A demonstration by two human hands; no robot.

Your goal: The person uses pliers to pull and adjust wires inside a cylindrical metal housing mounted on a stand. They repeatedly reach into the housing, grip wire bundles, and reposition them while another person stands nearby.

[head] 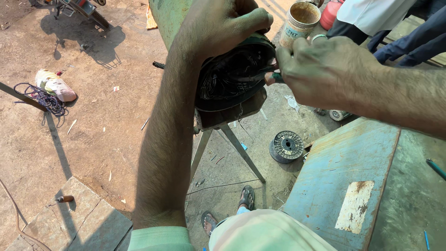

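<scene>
Left hand: the left hand (223, 23) is clamped over the far top edge of the dark round motor housing (232, 74), fingers curled around its rim; the forearm runs from the near edge up to it

Right hand: the right hand (320, 69) comes in from the right, fingers pinched together on a thin green-handled tool (277, 77); the tool's tip lies against the housing's right side

Motor housing: it sits on a metal stand (223, 135) with slanted legs, in the middle of the scene; dark wire windings (227, 79) fill its open face

Jar: a round open jar (299, 21) stands far right of the housing; its inside is coated a brownish colour, and I cannot tell how full it is

Red container: a red container (331, 14) sits just right of the jar, partly hidden by another person's clothing

Wire spool: a flat round spool (286, 146) lies on the ground, near right of the stand; it looks wound with fine wire

Counter: a worn blue-green counter (371, 186) fills the near right; a thin blue-green pen-like tool (436, 168) lies on it at the right edge

Ground: a sandalled foot (246, 197) stands near the stand's legs; a coil of purple cord (42, 97) and a bundled bag (55, 86) lie well apart at the left
</scene>
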